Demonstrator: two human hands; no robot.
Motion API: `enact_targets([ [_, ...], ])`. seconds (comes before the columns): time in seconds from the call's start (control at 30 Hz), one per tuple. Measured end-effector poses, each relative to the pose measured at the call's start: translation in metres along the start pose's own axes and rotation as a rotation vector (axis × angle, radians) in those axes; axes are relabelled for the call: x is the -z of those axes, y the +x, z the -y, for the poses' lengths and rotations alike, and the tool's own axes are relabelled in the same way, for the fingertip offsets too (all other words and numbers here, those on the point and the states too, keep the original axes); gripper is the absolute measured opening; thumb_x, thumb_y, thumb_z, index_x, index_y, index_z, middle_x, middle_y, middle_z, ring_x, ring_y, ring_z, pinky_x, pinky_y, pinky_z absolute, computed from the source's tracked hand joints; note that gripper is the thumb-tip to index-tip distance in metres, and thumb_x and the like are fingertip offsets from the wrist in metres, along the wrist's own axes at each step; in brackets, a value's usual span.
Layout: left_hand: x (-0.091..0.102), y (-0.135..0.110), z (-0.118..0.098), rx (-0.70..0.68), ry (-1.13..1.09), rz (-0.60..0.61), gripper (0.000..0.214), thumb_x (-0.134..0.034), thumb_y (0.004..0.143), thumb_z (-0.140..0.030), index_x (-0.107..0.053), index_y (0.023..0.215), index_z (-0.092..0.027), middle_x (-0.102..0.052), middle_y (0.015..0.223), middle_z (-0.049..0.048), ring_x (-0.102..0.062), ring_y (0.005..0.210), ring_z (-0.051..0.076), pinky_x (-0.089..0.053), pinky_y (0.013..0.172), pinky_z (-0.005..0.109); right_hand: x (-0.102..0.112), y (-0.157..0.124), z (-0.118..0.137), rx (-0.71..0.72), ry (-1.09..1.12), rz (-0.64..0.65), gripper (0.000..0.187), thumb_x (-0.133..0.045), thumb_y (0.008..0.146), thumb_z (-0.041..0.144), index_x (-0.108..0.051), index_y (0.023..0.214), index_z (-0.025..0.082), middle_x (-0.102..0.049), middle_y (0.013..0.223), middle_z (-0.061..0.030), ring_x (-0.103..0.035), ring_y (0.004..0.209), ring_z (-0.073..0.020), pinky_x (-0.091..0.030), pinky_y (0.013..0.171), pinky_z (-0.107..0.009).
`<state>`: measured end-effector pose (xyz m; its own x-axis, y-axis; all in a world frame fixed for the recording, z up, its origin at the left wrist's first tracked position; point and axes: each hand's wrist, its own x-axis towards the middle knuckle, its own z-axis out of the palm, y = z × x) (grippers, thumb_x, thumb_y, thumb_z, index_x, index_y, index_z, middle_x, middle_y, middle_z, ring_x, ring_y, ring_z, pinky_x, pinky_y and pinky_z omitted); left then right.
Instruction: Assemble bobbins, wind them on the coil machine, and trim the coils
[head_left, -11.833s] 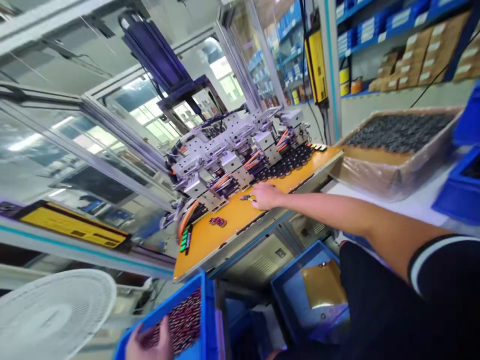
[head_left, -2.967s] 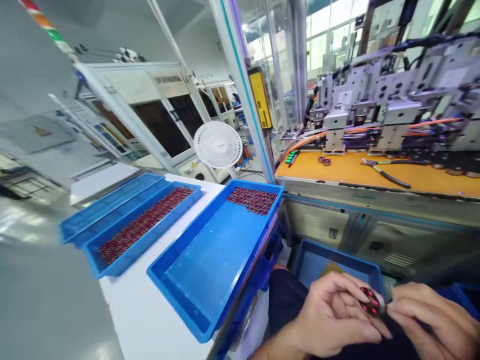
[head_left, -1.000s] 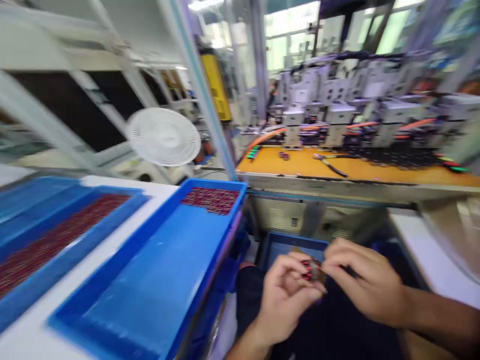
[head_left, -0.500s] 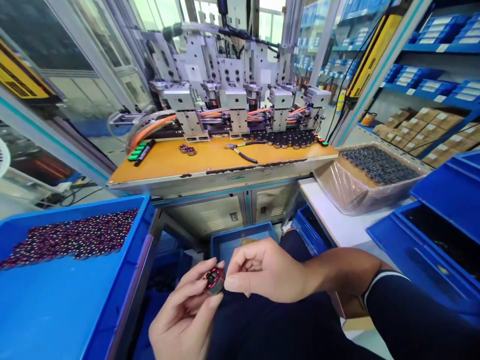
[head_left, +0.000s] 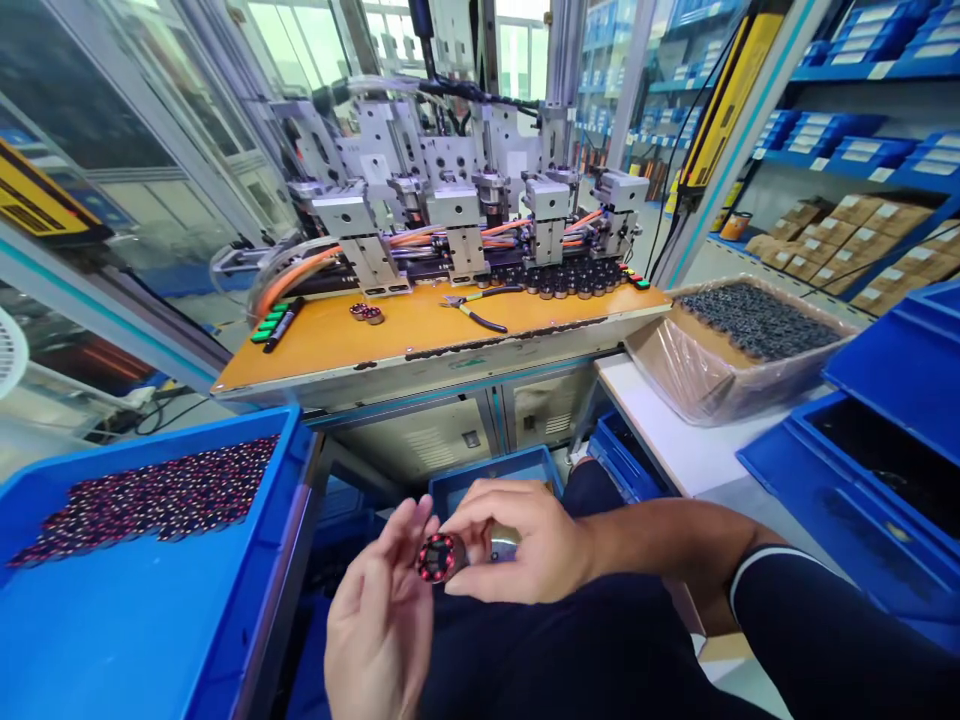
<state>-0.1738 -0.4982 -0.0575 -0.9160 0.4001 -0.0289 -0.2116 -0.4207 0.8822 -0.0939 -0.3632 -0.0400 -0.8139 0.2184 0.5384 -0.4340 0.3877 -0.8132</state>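
Note:
Between the thumb and fingers of my right hand [head_left: 525, 545] is a small round motor stator [head_left: 439, 558], its ring of red windings turned toward me. My left hand [head_left: 379, 610] is just left of it, palm turned inward with the fingers raised and apart. Its fingertips come close to the stator's edge; whether they touch it I cannot tell. Both hands are above my lap, in front of the workbench.
A blue tray [head_left: 247, 580] at left holds many red-wound stators. On the orange bench top [head_left: 427, 325] are pliers [head_left: 480, 315], a marker [head_left: 283, 328], two stators [head_left: 367, 314] and rows of dark parts. Behind stands a multi-station machine [head_left: 457, 210]. A plastic-lined box [head_left: 705, 385] is at right.
The stator has passed from my left fingers into my right hand's grip, and its wound face is turned more toward me. My left fingers have opened and lifted. The view shifted slightly.

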Motion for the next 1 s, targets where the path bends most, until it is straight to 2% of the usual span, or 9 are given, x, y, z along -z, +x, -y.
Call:
enact_targets([
  [0.07, -0.002, -0.005, 0.001, -0.099, 0.190, -0.188, 0.016, -0.078, 0.080, -0.037, -0.078, 0.089, -0.023, -0.081, 0.094, 0.0009, -0.076, 0.087, 0.017, -0.062, 0.077, 0.027, 0.009, 0.005, -0.009, 0.401, -0.435, -0.095, 0.028, -0.068, 0.089, 0.037, -0.063, 0.104, 0.013, -0.070, 0.086, -0.0068, -0.064, 0.069, -0.0107, -0.055, 0.063, -0.023],
  [0.13, -0.001, -0.015, 0.000, -0.390, 0.410, -0.243, 0.018, -0.081, 0.076, -0.025, -0.078, 0.094, -0.021, -0.079, 0.087, -0.0003, -0.073, 0.077, 0.014, -0.059, 0.076, 0.024, 0.019, 0.011, -0.015, 0.702, -0.714, -0.159, 0.021, -0.067, 0.090, 0.028, -0.061, 0.102, 0.013, -0.070, 0.080, -0.0054, -0.066, 0.070, -0.0122, -0.054, 0.062, -0.024],
  [0.2, 0.002, -0.026, -0.002, -0.602, 0.570, -0.121, 0.034, -0.082, 0.072, -0.017, -0.077, 0.105, -0.021, -0.078, 0.089, -0.0007, -0.070, 0.075, 0.014, -0.057, 0.078, 0.025, 0.026, 0.013, -0.018, 0.841, -0.834, -0.144, 0.018, -0.065, 0.091, 0.024, -0.060, 0.103, 0.012, -0.069, 0.079, -0.0048, -0.066, 0.069, -0.0127, -0.054, 0.059, -0.024],
  [0.3, 0.006, -0.031, -0.008, -0.606, 0.714, 0.098, 0.047, -0.081, 0.074, -0.021, -0.072, 0.120, -0.024, -0.078, 0.099, -0.0002, -0.071, 0.080, 0.015, -0.055, 0.081, 0.024, 0.028, 0.010, -0.022, 0.880, -0.875, -0.050, 0.015, -0.058, 0.094, 0.023, -0.060, 0.106, 0.013, -0.069, 0.080, -0.0051, -0.067, 0.070, -0.0137, -0.054, 0.059, -0.026],
  [0.43, 0.005, -0.023, -0.017, -0.558, 0.787, 0.170, 0.035, -0.078, 0.078, -0.024, -0.074, 0.113, -0.028, -0.080, 0.100, -0.0016, -0.073, 0.077, 0.015, -0.057, 0.079, 0.024, 0.021, 0.001, -0.020, 0.846, -0.794, -0.035, 0.018, -0.057, 0.093, 0.021, -0.058, 0.110, 0.014, -0.069, 0.083, -0.0057, -0.068, 0.074, -0.0149, -0.054, 0.061, -0.026],
  [0.6, 0.002, -0.017, -0.023, -0.655, 0.729, 0.298, 0.041, -0.075, 0.078, -0.010, -0.073, 0.114, -0.029, -0.078, 0.105, -0.0017, -0.072, 0.092, 0.018, -0.057, 0.088, 0.031, 0.015, 0.000, 0.000, 0.530, -0.443, -0.076, 0.028, -0.060, 0.093, 0.037, -0.060, 0.107, 0.012, -0.070, 0.087, -0.0083, -0.068, 0.080, -0.0130, -0.057, 0.070, -0.022],
  [0.7, 0.002, -0.019, -0.023, -0.668, 0.727, 0.339, 0.044, -0.076, 0.077, -0.008, -0.072, 0.116, -0.029, -0.077, 0.108, -0.0011, -0.072, 0.095, 0.018, -0.057, 0.088, 0.029, 0.012, 0.003, 0.011, 0.449, -0.249, -0.095, 0.022, -0.061, 0.096, 0.035, -0.065, 0.094, 0.013, -0.069, 0.080, -0.0063, -0.066, 0.075, -0.0104, -0.056, 0.069, -0.019],
  [0.9, -0.001, -0.025, -0.025, -0.349, 0.602, 0.253, 0.022, -0.077, 0.079, -0.017, -0.077, 0.098, -0.028, -0.080, 0.103, -0.0027, -0.075, 0.092, 0.014, -0.061, 0.077, 0.017, 0.007, -0.001, 0.017, 0.272, -0.067, -0.129, 0.012, -0.064, 0.092, 0.018, -0.067, 0.081, 0.012, -0.067, 0.073, -0.0053, -0.060, 0.065, -0.0097, -0.051, 0.061, -0.020],
  [1.0, -0.001, -0.026, -0.026, -0.334, 0.543, 0.260, 0.019, -0.076, 0.079, -0.014, -0.076, 0.093, -0.027, -0.080, 0.101, -0.0021, -0.075, 0.097, 0.015, -0.061, 0.080, 0.018, 0.011, -0.006, 0.018, 0.189, -0.009, -0.139, 0.016, -0.065, 0.092, 0.021, -0.067, 0.079, 0.012, -0.067, 0.072, -0.0045, -0.061, 0.065, -0.0099, -0.051, 0.061, -0.021],
])
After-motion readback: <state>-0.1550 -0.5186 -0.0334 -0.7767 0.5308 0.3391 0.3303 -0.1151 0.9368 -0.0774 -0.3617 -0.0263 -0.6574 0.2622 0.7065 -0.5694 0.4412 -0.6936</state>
